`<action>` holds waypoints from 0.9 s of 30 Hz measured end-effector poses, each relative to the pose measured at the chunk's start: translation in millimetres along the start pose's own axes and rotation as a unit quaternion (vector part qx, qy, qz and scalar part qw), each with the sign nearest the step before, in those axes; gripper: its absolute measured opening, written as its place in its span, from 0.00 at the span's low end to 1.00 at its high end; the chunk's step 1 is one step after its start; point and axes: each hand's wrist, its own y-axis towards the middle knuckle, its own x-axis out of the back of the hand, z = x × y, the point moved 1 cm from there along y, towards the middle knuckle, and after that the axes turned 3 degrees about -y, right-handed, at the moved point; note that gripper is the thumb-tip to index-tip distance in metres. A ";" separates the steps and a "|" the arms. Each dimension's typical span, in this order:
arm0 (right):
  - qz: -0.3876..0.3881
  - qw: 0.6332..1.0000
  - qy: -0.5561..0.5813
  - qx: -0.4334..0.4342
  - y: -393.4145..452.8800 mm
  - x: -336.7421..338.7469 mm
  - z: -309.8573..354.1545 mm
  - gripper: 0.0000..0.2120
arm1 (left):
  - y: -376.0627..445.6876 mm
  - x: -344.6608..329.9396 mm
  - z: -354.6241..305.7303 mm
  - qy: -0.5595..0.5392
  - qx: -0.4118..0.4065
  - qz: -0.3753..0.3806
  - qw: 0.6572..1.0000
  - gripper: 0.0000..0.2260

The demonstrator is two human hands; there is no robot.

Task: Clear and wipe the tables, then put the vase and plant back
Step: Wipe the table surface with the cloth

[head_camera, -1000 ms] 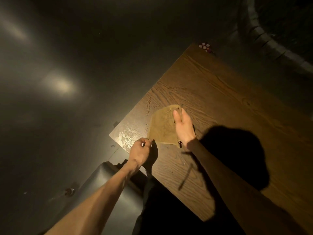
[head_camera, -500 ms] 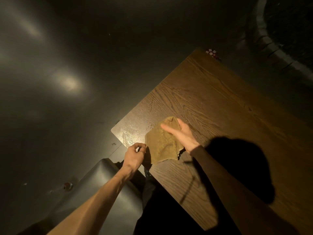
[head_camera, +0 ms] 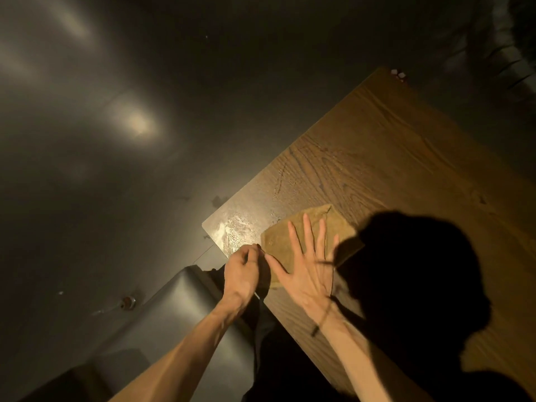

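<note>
Two hands work my worktop (head_camera: 406,158) corner: right hand (head_camera: 304,274) spread flat on the cloth (head_camera: 336,224), left hand (head_camera: 242,274) at nine o'clock pinching its edge.

The table (head_camera: 391,158) is wood or wood-look laminate with a pronounced dark grain over a mid-brown ground. Its finish is smooth with a low sheen. Near the corner at 9 o'clock the surface carries pale, streaky wet or smeared marks that catch the light. The cloth (head_camera: 293,239) is a matt, ochre woven textile with a fine, slightly rough texture and a folded edge. The floor (head_camera: 116,140) is dark, smooth and semi-glossy, showing soft light reflections. The seat (head_camera: 174,314) at 7 o'clock has a smooth, dark, leather-like covering with a dull sheen.
</note>
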 end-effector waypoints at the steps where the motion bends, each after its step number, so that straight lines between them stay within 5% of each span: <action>1: -0.005 1.000 -0.011 0.014 11.5 2.0 1.4 0.40 | 7.1 0.9 -5.0 -0.007 -0.001 -0.007 1.000 0.14; 8: -0.036 0.991 -0.015 0.126 90.6 9.4 3.2 0.26 | 55.7 1.0 -51.3 -0.004 -0.025 -0.018 1.000 0.13; 10: -0.037 0.989 -0.018 0.140 121.1 8.9 -1.0 0.30 | 67.2 -2.0 -68.5 0.002 -0.042 -0.008 0.999 0.14; 14: -0.048 0.990 0.024 0.131 185.9 14.1 -28.0 0.41 | 89.8 -7.2 -99.6 -0.005 -0.056 0.010 0.998 0.14; 19: -0.085 0.992 0.083 0.043 247.1 46.2 -75.5 0.37 | 103.9 -19.9 -128.7 0.021 -0.073 0.034 0.996 0.14; 23: -0.085 0.985 0.148 0.027 229.0 46.8 -61.8 0.33 | 103.6 -30.4 -130.0 0.025 -0.073 0.044 0.996 0.15; 27: -0.068 0.967 0.183 0.164 156.4 32.8 -41.6 0.28 | 88.7 -35.2 -120.6 0.013 -0.068 0.017 0.997 0.13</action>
